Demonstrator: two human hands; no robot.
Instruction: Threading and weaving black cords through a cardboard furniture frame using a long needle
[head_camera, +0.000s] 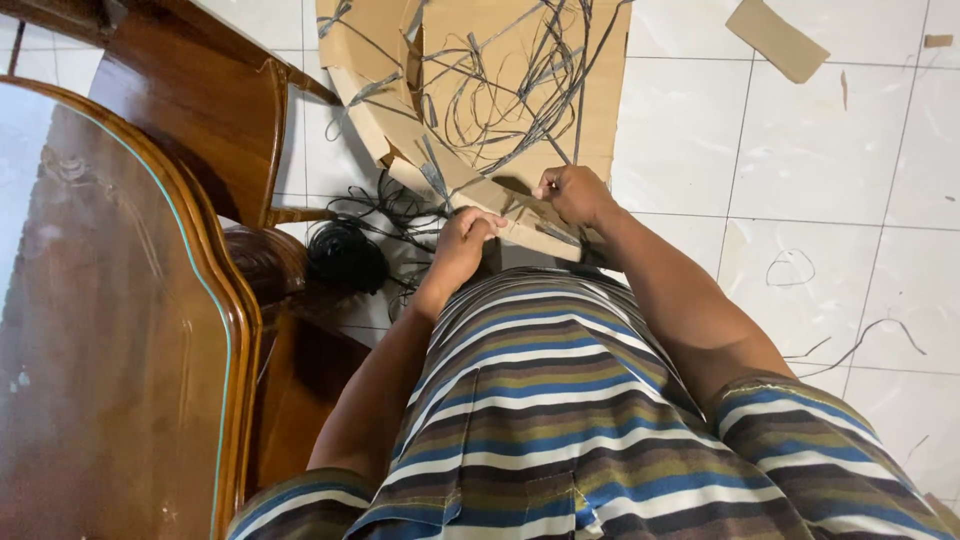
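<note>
Both the left hand (468, 238) and the right hand (572, 192) are clamped on the near edge of a curved cardboard piece (500, 90) strung with grey strips (520, 80), held over the tiled floor (820, 150) beside a wooden desk (110, 330).

Both arms reach forward, left hand (466, 238) and right hand (572, 192) with fingers curled shut, close together

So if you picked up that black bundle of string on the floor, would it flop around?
Probably yes. The black bundle sits by the wooden chair with thin strands trailing loosely over the tiles, so it likely droops and tangles. It looks light for its size. The cardboard piece both hands hold seems much stiffer.
</note>
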